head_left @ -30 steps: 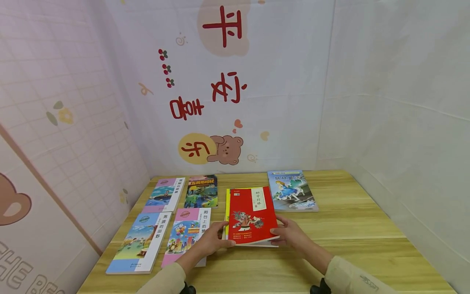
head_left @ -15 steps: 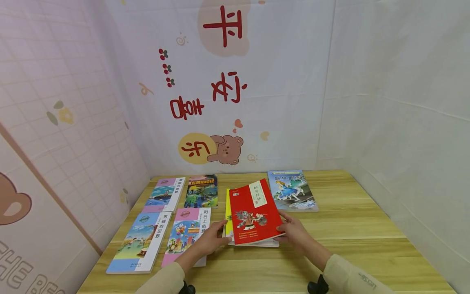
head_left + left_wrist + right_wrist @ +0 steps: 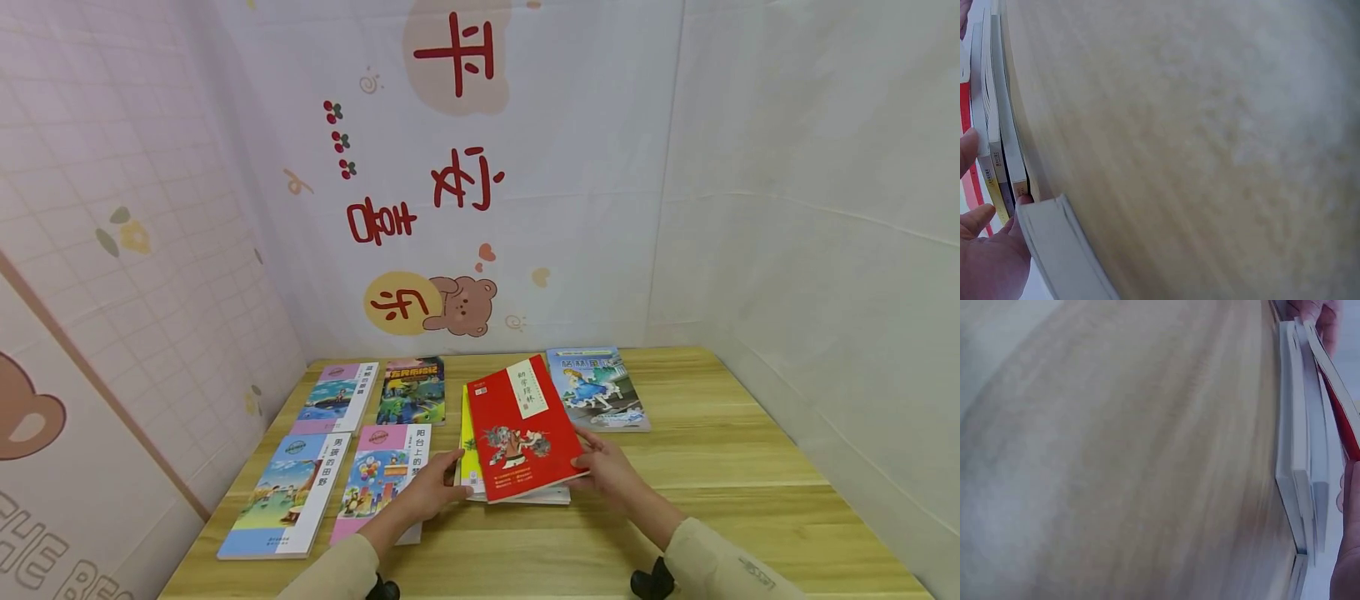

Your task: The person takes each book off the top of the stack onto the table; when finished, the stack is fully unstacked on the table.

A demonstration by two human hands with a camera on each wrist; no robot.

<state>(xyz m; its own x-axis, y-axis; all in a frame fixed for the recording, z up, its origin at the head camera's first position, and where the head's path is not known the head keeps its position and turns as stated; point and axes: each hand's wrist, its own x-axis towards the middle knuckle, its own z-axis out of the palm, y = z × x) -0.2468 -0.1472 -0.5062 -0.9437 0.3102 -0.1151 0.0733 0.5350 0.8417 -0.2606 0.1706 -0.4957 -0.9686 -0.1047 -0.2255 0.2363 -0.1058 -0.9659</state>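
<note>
A red book (image 3: 521, 429) tops a short stack (image 3: 471, 457) of books in the middle of the wooden table (image 3: 720, 475). My right hand (image 3: 606, 472) grips the red book's near right corner and holds it tilted and twisted off the stack. In the right wrist view the red book (image 3: 1340, 403) stands raised above the pale page edges of the stack (image 3: 1302, 487). My left hand (image 3: 437, 490) rests with straight fingers against the stack's left edge. The left wrist view shows that hand (image 3: 988, 253) beside the book spines (image 3: 997, 131).
Four books lie flat at the left: a pink-and-white one (image 3: 337, 397), a dark green one (image 3: 411, 390), a blue-and-white one (image 3: 288, 493) and a pink balloon one (image 3: 381, 477). A blue-covered book (image 3: 596, 388) lies behind the stack, to its right. Printed walls enclose the table.
The red book, flat and square on the stack a second ago, has been lifted at its right side and turned. The left hand has stayed at the stack's left edge.
</note>
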